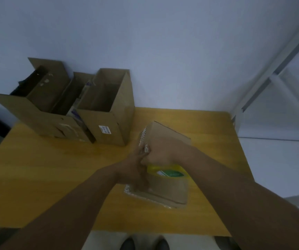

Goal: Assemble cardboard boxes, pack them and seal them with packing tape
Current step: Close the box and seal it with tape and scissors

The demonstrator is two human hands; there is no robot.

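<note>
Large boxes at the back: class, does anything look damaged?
Yes: the left large box has a torn, peeling patch on its front wall and pale scuffs on a flap; the right large box looks intact.

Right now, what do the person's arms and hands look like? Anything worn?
Left hand and right hand: no gloves, no ring or watch visible. Left forearm and right forearm: uncovered to the frame edge, no sleeves in view. Dim, blurred frame; small items could be missed.
</note>
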